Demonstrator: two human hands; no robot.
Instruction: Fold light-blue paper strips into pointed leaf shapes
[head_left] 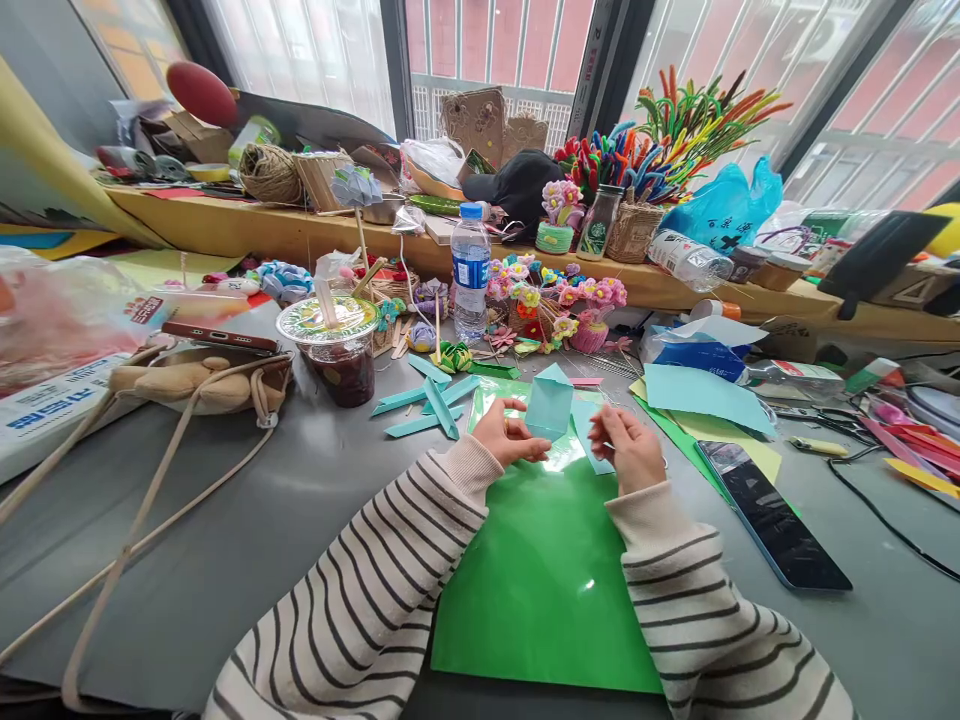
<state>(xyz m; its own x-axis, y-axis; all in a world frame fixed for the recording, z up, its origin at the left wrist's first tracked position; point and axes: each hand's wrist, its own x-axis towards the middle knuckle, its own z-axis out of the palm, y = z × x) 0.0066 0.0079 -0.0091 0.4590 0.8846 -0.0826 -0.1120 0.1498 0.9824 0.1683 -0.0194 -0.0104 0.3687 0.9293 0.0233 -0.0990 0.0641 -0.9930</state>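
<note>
My left hand [510, 433] pinches a partly folded light-blue paper [549, 402] by its lower left edge, holding it up with a pointed flap at the top. Close by on the right, my right hand [628, 445] is closed, thumb against curled fingers; what it holds, if anything, I cannot make out. Beside and partly behind that hand lies another light-blue paper piece [589, 436]. Beneath both hands is a shiny green sheet [544, 580]. Several folded light-blue paper strips [431, 402] lie crossed to the left of my left hand.
A lidded cup of dark drink [339, 365] stands at left, near a beige bag [196, 378]. A water bottle [471, 275] is at the back. On the right lie a phone [772, 515] and blue paper sheets [709, 398]. A crowded wooden ledge [412, 250] runs behind.
</note>
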